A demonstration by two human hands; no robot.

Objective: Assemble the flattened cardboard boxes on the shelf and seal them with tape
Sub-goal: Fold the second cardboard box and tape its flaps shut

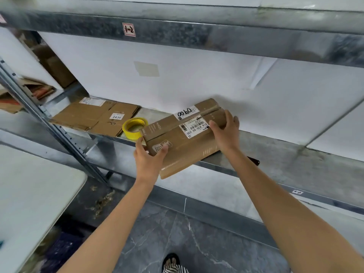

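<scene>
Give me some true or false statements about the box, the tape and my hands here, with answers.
The left hand and right hand both hold the brown cardboard box with white labels. True.
The yellow tape roll sits on top of that box. False: it lies on the grey metal shelf, left of the box.
The flattened cardboard boxes lie left of the tape roll. True.
The held box rests wholly on the shelf. False: its near corner overhangs the front edge.

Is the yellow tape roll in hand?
No: the yellow tape roll lies on the shelf; left hand and right hand hold the cardboard box.
</scene>
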